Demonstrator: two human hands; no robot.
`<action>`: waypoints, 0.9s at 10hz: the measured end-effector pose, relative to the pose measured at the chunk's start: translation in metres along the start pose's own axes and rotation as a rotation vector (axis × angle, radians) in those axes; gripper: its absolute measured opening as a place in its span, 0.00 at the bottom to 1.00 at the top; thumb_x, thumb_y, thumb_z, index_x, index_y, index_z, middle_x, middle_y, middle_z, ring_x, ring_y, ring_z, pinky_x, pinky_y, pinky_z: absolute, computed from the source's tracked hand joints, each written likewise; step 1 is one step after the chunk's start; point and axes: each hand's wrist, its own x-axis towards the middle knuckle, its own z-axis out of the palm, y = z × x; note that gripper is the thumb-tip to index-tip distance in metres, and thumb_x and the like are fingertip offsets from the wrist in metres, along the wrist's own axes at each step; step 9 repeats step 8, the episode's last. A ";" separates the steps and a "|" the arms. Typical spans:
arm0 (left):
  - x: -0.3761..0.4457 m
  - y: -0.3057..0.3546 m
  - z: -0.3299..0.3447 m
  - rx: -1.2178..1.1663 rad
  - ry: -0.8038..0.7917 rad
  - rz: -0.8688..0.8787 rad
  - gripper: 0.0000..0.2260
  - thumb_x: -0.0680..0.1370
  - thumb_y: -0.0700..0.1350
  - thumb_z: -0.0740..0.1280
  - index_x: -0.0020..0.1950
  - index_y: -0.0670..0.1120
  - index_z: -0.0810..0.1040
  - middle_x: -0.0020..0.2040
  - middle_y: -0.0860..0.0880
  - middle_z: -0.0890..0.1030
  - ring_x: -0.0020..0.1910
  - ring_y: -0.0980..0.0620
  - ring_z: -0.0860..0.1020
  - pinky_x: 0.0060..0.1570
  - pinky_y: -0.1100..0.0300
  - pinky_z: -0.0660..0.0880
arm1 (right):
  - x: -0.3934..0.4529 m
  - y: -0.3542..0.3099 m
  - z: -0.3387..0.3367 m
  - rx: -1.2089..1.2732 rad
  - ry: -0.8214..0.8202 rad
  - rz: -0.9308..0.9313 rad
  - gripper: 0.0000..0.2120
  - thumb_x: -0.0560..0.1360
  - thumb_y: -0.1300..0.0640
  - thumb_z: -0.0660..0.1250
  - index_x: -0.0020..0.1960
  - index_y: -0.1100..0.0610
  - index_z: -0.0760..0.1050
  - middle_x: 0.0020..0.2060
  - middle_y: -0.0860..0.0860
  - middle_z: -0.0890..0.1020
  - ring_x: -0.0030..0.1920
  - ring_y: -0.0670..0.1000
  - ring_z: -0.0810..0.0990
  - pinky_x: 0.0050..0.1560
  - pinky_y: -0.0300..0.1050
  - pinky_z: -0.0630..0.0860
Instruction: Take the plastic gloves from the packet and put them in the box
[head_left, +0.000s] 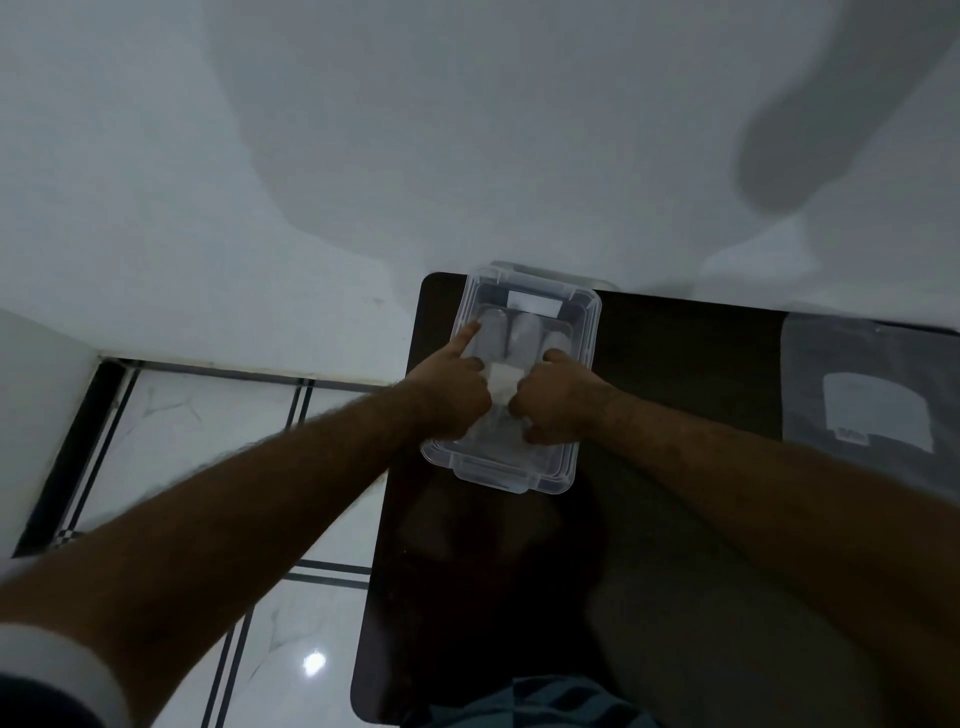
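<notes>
Clear box (584, 364) sits on dark worktop (675, 395). Both hands inside it: left hand (457, 397) and right hand (558, 402) each in a closed grip on the plastic gloves (501, 382), pressed down in the box. Packet (872, 410) lies well apart, right side of worktop

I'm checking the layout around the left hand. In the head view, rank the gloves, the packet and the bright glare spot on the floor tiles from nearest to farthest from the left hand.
1. Gloves: in the box, touching the left hand.
2. Packet: far right on the table.
3. Glare spot: on the floor, lower left.
</notes>
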 end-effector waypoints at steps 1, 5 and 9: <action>-0.010 0.005 0.000 -0.030 0.011 -0.023 0.14 0.86 0.51 0.63 0.67 0.46 0.80 0.66 0.46 0.82 0.77 0.43 0.70 0.80 0.30 0.42 | -0.002 -0.001 -0.003 0.005 -0.059 -0.009 0.21 0.82 0.42 0.66 0.72 0.49 0.75 0.67 0.52 0.80 0.68 0.56 0.77 0.76 0.61 0.63; -0.017 0.013 0.023 -0.044 -0.013 -0.011 0.17 0.85 0.58 0.59 0.54 0.53 0.86 0.48 0.53 0.86 0.65 0.49 0.80 0.77 0.26 0.34 | -0.011 -0.009 0.004 -0.030 -0.042 -0.054 0.17 0.83 0.42 0.65 0.67 0.48 0.79 0.63 0.52 0.82 0.67 0.56 0.78 0.78 0.67 0.61; -0.034 0.008 -0.026 -0.205 0.306 -0.269 0.23 0.86 0.62 0.54 0.70 0.54 0.80 0.68 0.52 0.82 0.78 0.49 0.70 0.80 0.33 0.35 | -0.055 0.024 -0.010 -0.004 0.242 0.082 0.20 0.83 0.40 0.62 0.70 0.47 0.77 0.63 0.51 0.83 0.67 0.55 0.78 0.78 0.61 0.63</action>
